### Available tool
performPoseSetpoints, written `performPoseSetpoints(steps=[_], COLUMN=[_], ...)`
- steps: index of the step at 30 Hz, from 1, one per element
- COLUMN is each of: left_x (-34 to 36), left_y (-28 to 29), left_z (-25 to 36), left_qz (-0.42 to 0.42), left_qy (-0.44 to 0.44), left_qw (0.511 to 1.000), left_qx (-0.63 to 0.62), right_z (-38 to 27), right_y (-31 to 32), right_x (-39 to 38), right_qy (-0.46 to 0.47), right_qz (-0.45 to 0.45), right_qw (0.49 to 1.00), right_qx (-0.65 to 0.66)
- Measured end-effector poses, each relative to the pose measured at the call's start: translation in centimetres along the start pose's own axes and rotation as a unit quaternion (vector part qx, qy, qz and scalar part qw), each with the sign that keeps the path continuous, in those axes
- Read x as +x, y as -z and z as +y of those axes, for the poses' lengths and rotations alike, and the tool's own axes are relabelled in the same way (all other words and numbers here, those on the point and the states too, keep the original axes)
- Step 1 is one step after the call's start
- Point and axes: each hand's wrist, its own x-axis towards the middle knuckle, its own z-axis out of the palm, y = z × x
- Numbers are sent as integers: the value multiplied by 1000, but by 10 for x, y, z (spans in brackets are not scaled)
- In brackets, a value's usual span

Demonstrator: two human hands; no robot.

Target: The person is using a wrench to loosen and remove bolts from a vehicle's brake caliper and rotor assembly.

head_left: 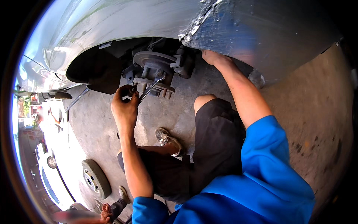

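My left hand [125, 108] is closed just in front of the wheel hub [158, 86]. A combination wrench [151, 88] slants up from it, its head overlapping the hub face. Between thumb and fingertips is a small dark piece [133, 89], too small to name. The hub's studs point toward me, with the brake disc [154, 58] behind and the brake caliper [182, 65] at its right. My right hand [212, 57] reaches behind the lower edge of the grey fender [149, 22]; its fingers are hidden, so any hold there cannot be seen.
A removed wheel [106, 181] lies on the concrete floor at lower left. Near it are another person's hand [106, 213] and shoe. A metal bar [77, 99] slants beneath the car at left. The fender has a torn, silvery patch [199, 24]. A white car [48, 179] stands outside.
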Motion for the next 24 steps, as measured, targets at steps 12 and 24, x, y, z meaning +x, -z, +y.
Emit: performPoseSetpoints(steps=[12,24], left_x=[12,12], left_y=[-12,-7], left_z=[-1,3], left_qz=[-7,-1], left_qy=[5,51], left_qw=[1000,999], left_qx=[8,3], right_z=[6,70], right_y=[24,-28], right_x=[-23,-26], right_qy=[84,99], right_qz=[102,257], right_qw=[991,957], right_qx=[-7,93])
